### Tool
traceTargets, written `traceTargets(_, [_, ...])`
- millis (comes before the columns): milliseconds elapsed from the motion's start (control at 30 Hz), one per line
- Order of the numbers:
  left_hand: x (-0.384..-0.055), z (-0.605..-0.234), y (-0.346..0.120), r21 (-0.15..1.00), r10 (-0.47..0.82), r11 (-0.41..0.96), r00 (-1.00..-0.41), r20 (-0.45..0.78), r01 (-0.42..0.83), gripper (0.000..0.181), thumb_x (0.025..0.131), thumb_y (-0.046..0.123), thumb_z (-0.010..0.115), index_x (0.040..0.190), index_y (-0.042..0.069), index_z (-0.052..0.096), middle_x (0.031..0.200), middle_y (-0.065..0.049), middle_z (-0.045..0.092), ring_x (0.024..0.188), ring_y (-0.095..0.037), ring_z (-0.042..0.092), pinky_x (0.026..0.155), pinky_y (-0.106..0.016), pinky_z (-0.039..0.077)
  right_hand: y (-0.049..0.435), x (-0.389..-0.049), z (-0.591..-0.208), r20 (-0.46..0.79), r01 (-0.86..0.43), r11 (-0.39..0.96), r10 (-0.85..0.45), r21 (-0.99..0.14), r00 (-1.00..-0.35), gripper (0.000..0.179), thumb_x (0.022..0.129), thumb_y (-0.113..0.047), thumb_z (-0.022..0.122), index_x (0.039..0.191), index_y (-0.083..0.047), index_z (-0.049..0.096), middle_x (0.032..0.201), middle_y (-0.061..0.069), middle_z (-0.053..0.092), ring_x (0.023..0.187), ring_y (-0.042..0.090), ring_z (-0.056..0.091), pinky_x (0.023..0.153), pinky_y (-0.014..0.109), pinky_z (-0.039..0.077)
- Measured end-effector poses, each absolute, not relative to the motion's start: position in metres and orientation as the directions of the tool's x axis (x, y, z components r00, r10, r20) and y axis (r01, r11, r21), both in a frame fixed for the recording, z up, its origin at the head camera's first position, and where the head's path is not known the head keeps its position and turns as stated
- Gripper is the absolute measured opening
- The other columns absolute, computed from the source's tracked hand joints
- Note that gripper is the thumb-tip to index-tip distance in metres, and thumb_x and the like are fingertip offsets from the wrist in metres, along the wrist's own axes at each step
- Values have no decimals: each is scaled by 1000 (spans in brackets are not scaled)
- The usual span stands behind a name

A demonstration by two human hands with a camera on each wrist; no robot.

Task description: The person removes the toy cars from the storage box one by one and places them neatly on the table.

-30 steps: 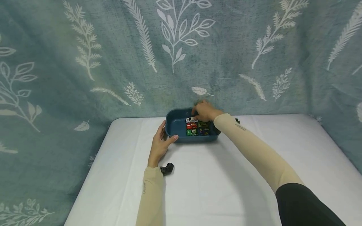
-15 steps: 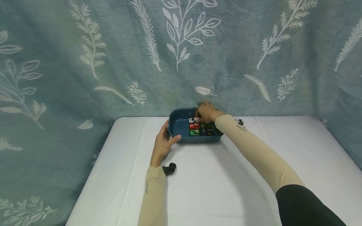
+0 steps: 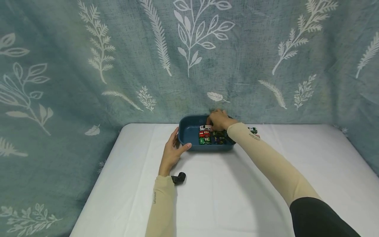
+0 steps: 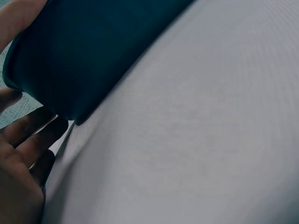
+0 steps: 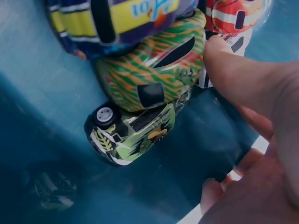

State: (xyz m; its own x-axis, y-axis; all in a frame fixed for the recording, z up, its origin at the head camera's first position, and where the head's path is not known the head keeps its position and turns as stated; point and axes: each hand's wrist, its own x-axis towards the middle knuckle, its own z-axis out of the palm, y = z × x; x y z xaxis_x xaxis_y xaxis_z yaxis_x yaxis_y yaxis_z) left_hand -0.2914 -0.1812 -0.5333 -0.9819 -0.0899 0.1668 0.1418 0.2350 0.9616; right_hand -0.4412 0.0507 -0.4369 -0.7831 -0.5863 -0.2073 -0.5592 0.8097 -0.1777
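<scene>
A dark blue plastic bin (image 3: 188,130) stands at the back of the table with several toy cars in its right half. My left hand (image 3: 172,154) rests at its left front corner, fingers along the outside and thumb by the front rim. My right hand (image 3: 218,120) reaches inside over the back right. In the right wrist view its thumb touches the cars between a white toy car (image 5: 239,43) and an orange-green striped toy car (image 5: 152,70). Beside the striped one, a black-and-green toy car (image 5: 135,133) lies tilted, one wheel showing. Part of the right hand's index finger is hidden.
A green-and-white toy car (image 3: 252,130) lies right of the bin, partly behind the right forearm. A white cloth covers the table (image 3: 213,191). A leaf-patterned curtain (image 3: 251,52) hangs right behind it.
The head view has shifted slightly, so the scene sits a little farther right. The right hand stays over the cars with small finger movements. The left hand keeps its place at the bin.
</scene>
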Motion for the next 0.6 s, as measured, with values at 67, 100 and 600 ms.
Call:
traceTargets(67, [-291,-533,-181,962,-90,231,-981,169,145,94,91,29,86,169,25,32,169,-13,41,158,-33,38,132,-53,29,51,-442,-439,-199,-562,809,-588,-172,-784,32,96,-25,82,126,-16,78,142,14,65,144,45,42,123,64,29])
traceTargets(100, [-291,-533,-181,962,-89,230,-981,170,146,94,91,27,86,169,24,32,169,-14,41,158,-34,37,132,-53,28,51,-442,-440,-195,-565,808,-589,-168,-784,31,96,-25,82,125,-16,78,141,13,66,143,45,43,121,63,31])
traceTargets(600, [-292,-533,-180,960,-89,236,-981,175,150,95,91,32,86,169,26,32,168,-11,42,157,-30,40,132,-51,30,52,-445,-439,-234,-591,800,-598,-108,-767,31,103,-27,72,133,-17,74,139,12,64,130,39,50,102,51,38])
